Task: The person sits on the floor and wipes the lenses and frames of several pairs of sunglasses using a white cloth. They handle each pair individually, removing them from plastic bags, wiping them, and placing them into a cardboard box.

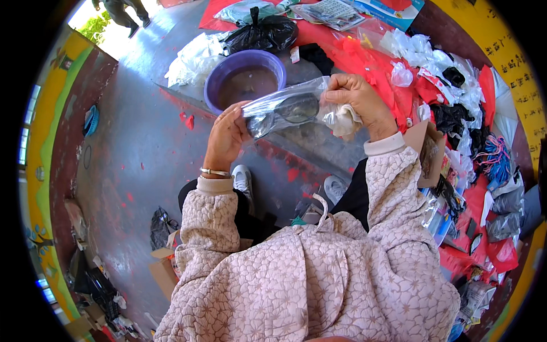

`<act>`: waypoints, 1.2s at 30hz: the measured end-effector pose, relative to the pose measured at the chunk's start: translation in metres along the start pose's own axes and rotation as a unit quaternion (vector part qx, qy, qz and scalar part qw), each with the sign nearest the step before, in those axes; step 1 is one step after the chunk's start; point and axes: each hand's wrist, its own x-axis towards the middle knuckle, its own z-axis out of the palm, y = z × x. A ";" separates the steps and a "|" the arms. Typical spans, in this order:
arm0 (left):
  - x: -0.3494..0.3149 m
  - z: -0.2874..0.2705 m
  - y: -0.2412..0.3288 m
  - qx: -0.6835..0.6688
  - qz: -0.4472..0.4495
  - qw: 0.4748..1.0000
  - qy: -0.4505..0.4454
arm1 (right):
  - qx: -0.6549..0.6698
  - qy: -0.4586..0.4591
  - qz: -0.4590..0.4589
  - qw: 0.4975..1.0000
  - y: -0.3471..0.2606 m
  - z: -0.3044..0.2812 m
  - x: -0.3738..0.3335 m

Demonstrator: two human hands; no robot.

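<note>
A pair of dark sunglasses (297,108) lies inside a clear plastic sleeve (310,86), stretched between my hands at chest height. My left hand (229,130), with a bracelet at the wrist, pinches the sleeve's left end near one lens. At the other end, my right hand (360,101) grips the plastic between thumb and fingers. A crumpled cream-coloured piece (343,121), perhaps cloth or plastic, hangs just below the right fingers; whether they hold it I cannot tell. Behind the sleeve stands a purple basin (209,85) with murky liquid in it.
Red sheeting (364,65) on the right bears plastic bags, papers and a bundle of blue and pink cords (494,161). An open cardboard box (424,149) stands by my right forearm. A black tied bag (259,35) sits behind the basin. Another person (126,10) is at the far left.
</note>
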 end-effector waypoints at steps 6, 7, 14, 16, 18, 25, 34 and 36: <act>-0.003 0.010 0.015 0.152 -0.139 0.977 -0.059 | 0.098 -0.186 -0.035 0.977 -0.005 0.007 -0.012; -0.003 0.012 0.012 0.191 -0.091 0.974 -0.076 | 0.097 -0.204 -0.031 0.974 -0.008 0.009 -0.014; 0.002 0.026 -0.016 0.160 -0.111 0.887 -0.418 | 0.119 -0.262 0.053 0.956 0.003 0.037 -0.007; -0.003 0.026 -0.023 0.174 -0.175 0.887 -0.389 | 0.068 -0.226 0.061 0.970 0.000 0.037 -0.003; -0.003 0.026 -0.025 0.167 -0.196 0.904 -0.342 | 0.001 -0.166 0.073 0.983 0.002 0.024 0.004; -0.015 0.047 -0.009 0.173 -0.199 0.933 -0.246 | -0.084 -0.065 0.084 0.991 0.012 0.009 0.016; -0.004 0.040 -0.016 0.057 -0.200 0.973 -0.101 | 0.025 0.274 -0.134 0.952 0.010 0.005 0.024; -0.003 0.041 -0.019 0.081 -0.178 0.974 -0.111 | -0.120 0.254 -0.216 0.935 0.017 0.048 0.018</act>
